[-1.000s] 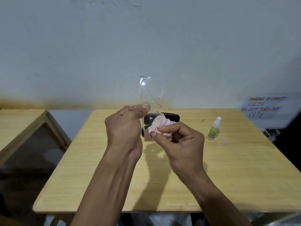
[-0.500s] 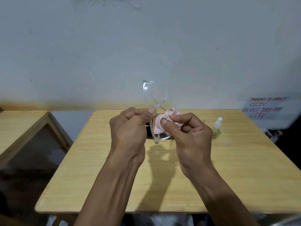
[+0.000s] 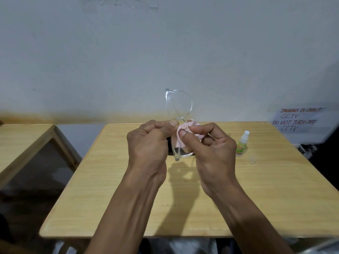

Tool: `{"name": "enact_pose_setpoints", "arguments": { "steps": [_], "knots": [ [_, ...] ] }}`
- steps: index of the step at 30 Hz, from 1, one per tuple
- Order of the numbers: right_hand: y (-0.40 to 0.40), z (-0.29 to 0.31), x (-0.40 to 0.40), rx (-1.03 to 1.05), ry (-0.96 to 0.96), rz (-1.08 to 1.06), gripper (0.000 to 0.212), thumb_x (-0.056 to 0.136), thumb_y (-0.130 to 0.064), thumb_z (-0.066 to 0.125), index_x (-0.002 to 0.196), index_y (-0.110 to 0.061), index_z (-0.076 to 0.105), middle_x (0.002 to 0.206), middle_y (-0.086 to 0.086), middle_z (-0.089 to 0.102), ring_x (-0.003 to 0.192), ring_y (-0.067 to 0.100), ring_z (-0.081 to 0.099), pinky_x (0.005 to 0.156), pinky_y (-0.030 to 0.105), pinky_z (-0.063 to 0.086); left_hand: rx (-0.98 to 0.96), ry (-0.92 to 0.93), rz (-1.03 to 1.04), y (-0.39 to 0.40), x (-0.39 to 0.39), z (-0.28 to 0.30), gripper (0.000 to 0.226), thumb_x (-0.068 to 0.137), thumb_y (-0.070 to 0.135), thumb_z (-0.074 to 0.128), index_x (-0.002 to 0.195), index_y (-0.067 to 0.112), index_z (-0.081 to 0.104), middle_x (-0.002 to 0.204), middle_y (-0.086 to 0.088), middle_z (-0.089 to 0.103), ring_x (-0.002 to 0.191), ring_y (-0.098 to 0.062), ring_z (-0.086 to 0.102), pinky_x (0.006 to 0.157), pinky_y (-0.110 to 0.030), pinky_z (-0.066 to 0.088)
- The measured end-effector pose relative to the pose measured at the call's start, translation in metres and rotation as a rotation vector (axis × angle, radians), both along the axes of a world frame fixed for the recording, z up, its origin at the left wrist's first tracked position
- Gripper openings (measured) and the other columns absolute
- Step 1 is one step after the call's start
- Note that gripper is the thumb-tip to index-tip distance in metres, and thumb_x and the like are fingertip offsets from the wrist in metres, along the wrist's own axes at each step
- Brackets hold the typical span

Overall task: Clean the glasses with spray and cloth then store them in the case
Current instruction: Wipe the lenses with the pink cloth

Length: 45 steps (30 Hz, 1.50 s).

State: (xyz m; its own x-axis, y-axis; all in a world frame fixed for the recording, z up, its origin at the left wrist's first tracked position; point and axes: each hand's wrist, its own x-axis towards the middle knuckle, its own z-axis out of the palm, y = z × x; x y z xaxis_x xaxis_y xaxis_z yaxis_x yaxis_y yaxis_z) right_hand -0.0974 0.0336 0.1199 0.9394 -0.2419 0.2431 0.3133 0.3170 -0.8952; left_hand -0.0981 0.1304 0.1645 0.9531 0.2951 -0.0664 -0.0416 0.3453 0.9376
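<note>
Pink cloth (image 3: 185, 132) higher on glasses (image 3: 178, 105) than before, left hand (image 3: 148, 143) and right hand (image 3: 211, 149) grips pinching each.

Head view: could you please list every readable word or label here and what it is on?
"JANGAN DI CABUT CCTV" on the paper sign taped to the wall.
"DO NOT TURN OFF CCTV" on the same sign, below.
The spray bottle has a green label, too blurred to read.

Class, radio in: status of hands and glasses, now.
Left hand pinching clear glasses upright. Right hand rubbing lower lens with pink cloth. Nothing obstructing.
</note>
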Motion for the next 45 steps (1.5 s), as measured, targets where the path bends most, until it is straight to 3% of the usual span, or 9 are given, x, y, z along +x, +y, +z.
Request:
{"name": "enact_pose_setpoints", "arguments": {
  "steps": [3, 7, 11, 17, 27, 34, 39, 43, 45],
  "knots": [
    [0.001, -0.003, 0.0, -0.067, -0.008, -0.008, 0.028, 0.075, -0.001, 0.083, 0.067, -0.025, 0.072, 0.065, 0.003, 0.073, 0.063, 0.016, 0.067, 0.065, 0.025, 0.055, -0.032, 0.014, 0.02, 0.003, 0.003, 0.001, 0.007, 0.082, -0.009, 0.064, 0.087, -0.005, 0.067, 0.071, 0.002, 0.064, 0.043, 0.003, 0.061, 0.032, -0.009, 0.037],
    [0.0, -0.012, -0.009, -0.199, -0.039, -0.031, 0.029, 0.072, 0.0, 0.086, 0.068, -0.024, 0.071, 0.066, 0.005, 0.073, 0.063, 0.013, 0.069, 0.064, 0.022, 0.054, -0.04, 0.014, 0.059, 0.012, 0.01, 0.003, 0.006, 0.078, 0.0, 0.071, 0.078, 0.005, 0.067, 0.076, 0.0, 0.066, 0.051, 0.006, 0.061, 0.048, -0.009, 0.045],
    [0.003, -0.008, -0.002, -0.178, -0.04, -0.073, 0.029, 0.071, 0.001, 0.086, 0.066, -0.022, 0.07, 0.073, 0.008, 0.076, 0.066, 0.015, 0.072, 0.066, 0.026, 0.058, -0.046, 0.011, 0.058, 0.003, 0.003, 0.007, 0.003, 0.081, -0.003, 0.068, 0.082, -0.001, 0.066, 0.064, 0.0, 0.066, 0.042, 0.003, 0.059, 0.035, -0.007, 0.038],
    [0.007, -0.004, 0.004, -0.167, -0.042, -0.109, 0.027, 0.07, -0.001, 0.087, 0.066, -0.021, 0.07, 0.073, 0.01, 0.076, 0.064, 0.017, 0.069, 0.064, 0.033, 0.056, -0.062, 0.025, 0.025, -0.001, 0.001, 0.009, 0.009, 0.082, -0.008, 0.064, 0.078, -0.001, 0.066, 0.046, 0.008, 0.065, 0.038, 0.001, 0.059, 0.033, -0.008, 0.037],
    [-0.004, -0.008, 0.003, -0.17, -0.04, -0.092, 0.028, 0.069, 0.001, 0.087, 0.066, -0.022, 0.07, 0.071, 0.008, 0.075, 0.065, 0.014, 0.071, 0.063, 0.023, 0.057, 0.049, -0.01, 0.047, 0.015, 0.012, -0.004, 0.012, 0.078, -0.003, 0.072, 0.088, -0.008, 0.068, 0.097, -0.018, 0.066, 0.057, 0.003, 0.061, 0.047, -0.008, 0.043],
    [-0.011, -0.012, 0.006, -0.248, -0.058, -0.106, 0.027, 0.07, -0.004, 0.087, 0.067, -0.026, 0.072, 0.069, -0.002, 0.076, 0.065, 0.011, 0.072, 0.065, 0.029, 0.06, 0.089, -0.024, 0.047, 0.02, 0.016, -0.015, 0.007, 0.076, -0.005, 0.072, 0.071, -0.002, 0.069, 0.096, -0.021, 0.066, 0.063, -0.001, 0.065, 0.05, -0.006, 0.046],
    [-0.014, -0.014, 0.006, -0.268, -0.081, -0.124, 0.023, 0.072, -0.004, 0.086, 0.075, -0.024, 0.076, 0.075, -0.002, 0.078, 0.071, 0.012, 0.075, 0.071, 0.036, 0.062, 0.115, -0.026, 0.054, 0.019, 0.015, -0.017, 0.009, 0.077, 0.0, 0.074, 0.07, 0.0, 0.069, 0.113, -0.031, 0.065, 0.071, -0.006, 0.065, 0.053, -0.008, 0.047],
    [-0.014, -0.014, 0.007, -0.287, -0.089, -0.116, 0.021, 0.073, -0.004, 0.085, 0.077, -0.023, 0.077, 0.075, -0.003, 0.078, 0.07, 0.016, 0.072, 0.071, 0.043, 0.061, 0.1, -0.022, 0.053, 0.021, 0.016, -0.019, 0.009, 0.076, 0.002, 0.076, 0.069, 0.001, 0.069, 0.114, -0.028, 0.066, 0.106, -0.02, 0.066, 0.071, -0.02, 0.045],
    [-0.014, -0.014, 0.006, -0.298, -0.096, -0.114, 0.022, 0.073, -0.005, 0.085, 0.077, -0.024, 0.076, 0.075, -0.005, 0.078, 0.07, 0.015, 0.072, 0.07, 0.04, 0.061, 0.11, -0.021, 0.053, 0.022, 0.017, -0.021, 0.008, 0.077, 0.001, 0.075, 0.071, -0.001, 0.069, 0.11, -0.029, 0.067, 0.092, -0.013, 0.068, 0.068, -0.017, 0.046]
  ]
}}
